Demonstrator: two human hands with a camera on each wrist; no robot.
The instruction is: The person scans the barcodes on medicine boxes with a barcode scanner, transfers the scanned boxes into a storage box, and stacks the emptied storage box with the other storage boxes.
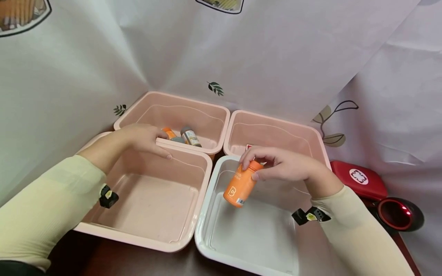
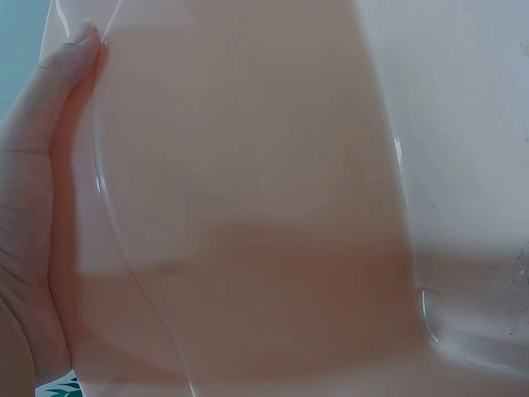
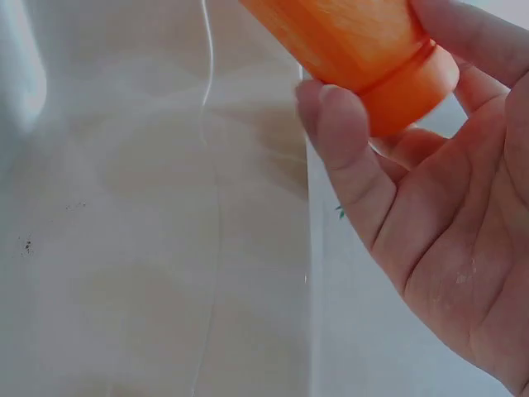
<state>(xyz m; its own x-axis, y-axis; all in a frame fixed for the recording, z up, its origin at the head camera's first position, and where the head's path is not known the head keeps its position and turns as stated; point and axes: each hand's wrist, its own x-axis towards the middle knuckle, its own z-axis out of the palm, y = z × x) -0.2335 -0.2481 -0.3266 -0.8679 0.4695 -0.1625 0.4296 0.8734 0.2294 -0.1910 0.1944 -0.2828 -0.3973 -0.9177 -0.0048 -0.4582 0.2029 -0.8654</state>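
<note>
My right hand (image 1: pixel 281 165) pinches an orange bottle (image 1: pixel 239 186) around its cap end, between thumb and fingers. Tilted, its base pointing down and left, the bottle hangs over the white bin (image 1: pixel 203 230). In the right wrist view, the thumb (image 3: pixel 343 124) presses near the orange cap (image 3: pixel 413 93). My left hand (image 1: pixel 141 138) rests over the rim between the two left pink bins, thumb stretched along the near-left bin (image 1: pixel 155 199). Beyond its fingertips, an orange bottle (image 1: pixel 169 133) and a grey-capped bottle (image 1: pixel 190 137) lie in the far-left pink bin (image 1: pixel 207 109).
A far-right pink bin (image 1: pixel 276 128) holds a small red-and-white item (image 1: pixel 249 147), mostly hidden behind my right hand. To the right are a red case (image 1: pixel 359 180) with a white emblem and a black device (image 1: pixel 400 214) with a lit red window. Patterned sheeting (image 1: pixel 276 57) hangs behind.
</note>
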